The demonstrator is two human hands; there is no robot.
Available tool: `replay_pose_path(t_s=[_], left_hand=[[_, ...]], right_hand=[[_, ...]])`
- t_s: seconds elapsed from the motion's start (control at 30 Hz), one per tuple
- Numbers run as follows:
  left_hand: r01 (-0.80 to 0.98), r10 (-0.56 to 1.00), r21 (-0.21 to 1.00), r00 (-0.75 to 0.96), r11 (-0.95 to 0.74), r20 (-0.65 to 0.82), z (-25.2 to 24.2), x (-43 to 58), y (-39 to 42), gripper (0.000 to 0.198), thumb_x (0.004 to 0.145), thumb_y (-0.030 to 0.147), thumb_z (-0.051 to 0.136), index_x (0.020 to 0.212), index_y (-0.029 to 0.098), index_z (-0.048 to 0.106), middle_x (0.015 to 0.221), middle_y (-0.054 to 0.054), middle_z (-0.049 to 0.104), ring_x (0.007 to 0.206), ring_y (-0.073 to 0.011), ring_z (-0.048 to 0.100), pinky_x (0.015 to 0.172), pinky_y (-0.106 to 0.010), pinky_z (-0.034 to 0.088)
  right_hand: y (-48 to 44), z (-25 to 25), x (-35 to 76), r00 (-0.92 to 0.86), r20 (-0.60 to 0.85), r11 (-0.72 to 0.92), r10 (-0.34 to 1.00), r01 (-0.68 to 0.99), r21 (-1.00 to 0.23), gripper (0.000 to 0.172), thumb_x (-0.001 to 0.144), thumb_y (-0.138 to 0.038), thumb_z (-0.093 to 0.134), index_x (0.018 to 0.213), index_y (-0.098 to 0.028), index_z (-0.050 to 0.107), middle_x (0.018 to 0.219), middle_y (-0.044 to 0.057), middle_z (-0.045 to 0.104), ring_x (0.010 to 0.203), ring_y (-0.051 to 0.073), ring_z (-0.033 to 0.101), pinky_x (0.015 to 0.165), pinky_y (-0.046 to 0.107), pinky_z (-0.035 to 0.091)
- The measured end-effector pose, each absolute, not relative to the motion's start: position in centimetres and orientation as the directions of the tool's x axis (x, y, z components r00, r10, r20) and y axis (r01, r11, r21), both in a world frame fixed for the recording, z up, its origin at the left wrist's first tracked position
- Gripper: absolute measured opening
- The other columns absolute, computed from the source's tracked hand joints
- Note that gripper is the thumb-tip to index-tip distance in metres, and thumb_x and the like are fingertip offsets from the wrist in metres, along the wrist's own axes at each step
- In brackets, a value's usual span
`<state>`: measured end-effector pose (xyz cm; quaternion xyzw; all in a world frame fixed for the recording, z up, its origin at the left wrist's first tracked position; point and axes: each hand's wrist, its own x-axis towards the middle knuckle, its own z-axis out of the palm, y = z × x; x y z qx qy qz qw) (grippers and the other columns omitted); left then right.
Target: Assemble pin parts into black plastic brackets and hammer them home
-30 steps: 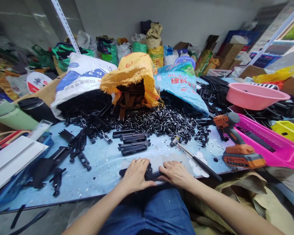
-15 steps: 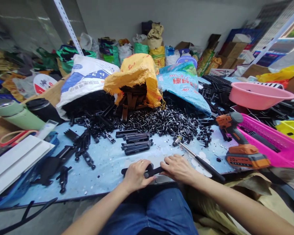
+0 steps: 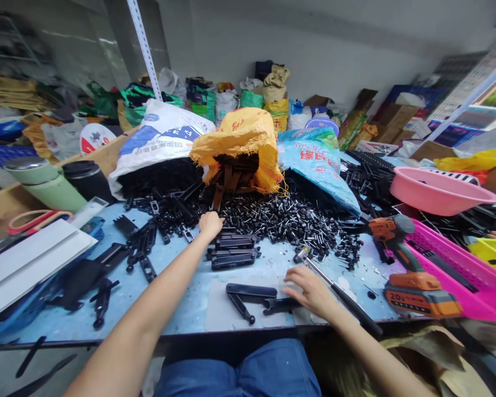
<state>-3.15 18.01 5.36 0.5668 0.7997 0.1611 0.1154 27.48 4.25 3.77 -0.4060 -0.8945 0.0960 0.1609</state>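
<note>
My left hand (image 3: 210, 225) reaches to the near edge of the heap of black pins (image 3: 289, 218), below the mouth of the yellow sack (image 3: 237, 129). Its fingers are mostly hidden behind the hand. My right hand (image 3: 310, 286) is open, fingers apart, over one end of a black plastic piece with a forked tip (image 3: 279, 306). Left of it, a folding black plastic part (image 3: 252, 292) lies on a grey plate with one arm swung out. Beyond these, several similar folded black parts (image 3: 235, 258) lie in a stack of rows.
A hammer (image 3: 339, 295) lies right of my right hand, beside an orange cordless drill (image 3: 417, 270) and a pink basket (image 3: 485, 303). White (image 3: 165, 132) and blue (image 3: 310, 160) sacks flank the yellow one. At left are loose black parts (image 3: 82, 278), scissors (image 3: 37, 220) and a green flask (image 3: 53, 184).
My left hand has left the black part and reached forward to the pile. The right hand has loosened and shifted slightly right; the part now lies uncovered. The view has shifted.
</note>
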Motion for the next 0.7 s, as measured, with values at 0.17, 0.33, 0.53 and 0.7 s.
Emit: replay_pose_path(t_s=[0.17,0.33,0.53,0.7], left_hand=[[0.858,0.966,0.463,-0.259,0.222,0.018,6.0,-2.9,17.4,0.02,0.078,0.032,0.059,0.074,0.013,0.063,0.09,-0.018,0.066,0.098,-0.031,0.058,0.079,-0.034,0.042],[0.77,0.984,0.626,-0.176,0.123,0.023,7.5,-3.0,11.6,0.037,0.084,0.046,0.041,0.064,0.018,0.053,0.071,-0.007,0.062,0.078,-0.0216,0.06,0.069,-0.029,0.043],[0.338,0.96,0.903,-0.003,0.265,-0.281,4.7,-1.5,1.5,0.054,0.07,0.072,0.036,0.061,0.019,0.045,0.051,0.003,0.046,0.047,-0.011,0.043,0.047,-0.023,0.034],[0.228,0.949,0.922,-0.04,0.313,-0.312,3.0,-1.0,0.2,0.052,0.063,0.071,0.044,0.057,0.019,0.044,0.049,0.005,0.042,0.048,-0.0105,0.038,0.049,-0.024,0.03]], right_hand=[[12.5,5.6,24.5,-0.435,0.269,0.47,0.859,0.879,-0.079,0.024,0.093,-0.026,0.039,0.101,-0.017,0.059,0.102,0.011,0.06,0.094,0.023,0.051,0.079,0.032,0.04],[17.4,6.0,22.1,-0.451,0.165,0.454,0.877,0.891,0.017,0.019,0.085,-0.011,0.045,0.093,-0.014,0.061,0.095,0.012,0.062,0.094,0.024,0.051,0.078,0.033,0.037],[14.8,6.0,23.3,-0.432,0.182,0.46,0.883,0.873,-0.163,0.019,0.088,-0.02,0.046,0.099,-0.016,0.061,0.101,0.009,0.057,0.077,0.016,0.057,0.071,0.027,0.042],[11.1,6.8,24.6,-0.495,0.228,0.539,0.838,0.687,-0.488,0.013,0.083,-0.021,0.055,0.089,-0.019,0.066,0.092,0.005,0.062,0.075,0.014,0.059,0.07,0.026,0.047]])
